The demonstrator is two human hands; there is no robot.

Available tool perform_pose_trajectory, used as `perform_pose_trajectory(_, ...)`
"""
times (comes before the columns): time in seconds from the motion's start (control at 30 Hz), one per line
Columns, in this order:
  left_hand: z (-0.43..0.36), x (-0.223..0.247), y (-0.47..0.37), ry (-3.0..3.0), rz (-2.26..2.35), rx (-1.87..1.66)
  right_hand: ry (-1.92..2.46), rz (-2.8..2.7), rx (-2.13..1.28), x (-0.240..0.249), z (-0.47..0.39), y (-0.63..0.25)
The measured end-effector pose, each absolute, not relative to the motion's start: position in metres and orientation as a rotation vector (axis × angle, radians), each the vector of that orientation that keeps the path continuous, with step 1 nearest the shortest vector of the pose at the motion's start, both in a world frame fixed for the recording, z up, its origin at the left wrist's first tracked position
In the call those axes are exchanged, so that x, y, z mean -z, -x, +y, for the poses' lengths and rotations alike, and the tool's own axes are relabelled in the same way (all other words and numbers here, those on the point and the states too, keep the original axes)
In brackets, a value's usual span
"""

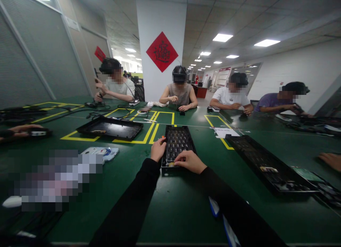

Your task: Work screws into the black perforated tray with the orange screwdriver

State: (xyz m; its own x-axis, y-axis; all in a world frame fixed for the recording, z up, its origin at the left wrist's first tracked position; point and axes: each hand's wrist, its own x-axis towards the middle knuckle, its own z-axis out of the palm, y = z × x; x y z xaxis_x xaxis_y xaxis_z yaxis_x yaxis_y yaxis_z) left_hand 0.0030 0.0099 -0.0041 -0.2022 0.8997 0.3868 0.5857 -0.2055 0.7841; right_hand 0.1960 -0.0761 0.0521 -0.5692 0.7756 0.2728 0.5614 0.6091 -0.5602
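One green table (114, 183), white pillar (157, 81)

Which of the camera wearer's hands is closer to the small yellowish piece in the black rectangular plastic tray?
Right. The right hand is directly at the small yellowish piece; the left hand is farther off, at the black rectangular plastic tray's left edge.

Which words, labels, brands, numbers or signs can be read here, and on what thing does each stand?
Red diamond on the pillar: black brush-style sign, probably the merged "招財進寶".
White paper: any print too small to read.
White shirt: small mark, unreadable.
Wall board: too blurred to read.
Small red sheet, left: too blurred.
Middle black case: no text I can make out.
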Motion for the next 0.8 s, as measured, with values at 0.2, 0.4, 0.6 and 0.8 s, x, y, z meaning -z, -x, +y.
perform_pose_trajectory(0.2, 0.0107, 0.006, -0.0029, -1.738, 1.72, -1.378, 1.049, -2.359, -0.549, -0.0505, -0.0749, -0.196)
perform_pose_trajectory(0.4, 0.0112, 0.0059, -0.0027, -1.744, 1.719, -1.379, 1.037, -2.389, -0.522, -0.0496, -0.0736, -0.1956)
perform_pose_trajectory(0.6, 0.0111, 0.0064, -0.0029, -1.745, 1.727, -1.386, 1.015, -2.365, -0.531, -0.0488, -0.0734, -0.1969)
perform_pose_trajectory(0.8, 0.0102, 0.0055, -0.0029, -1.745, 1.739, -1.369, 1.046, -2.362, -0.508, -0.0493, -0.0745, -0.1961)
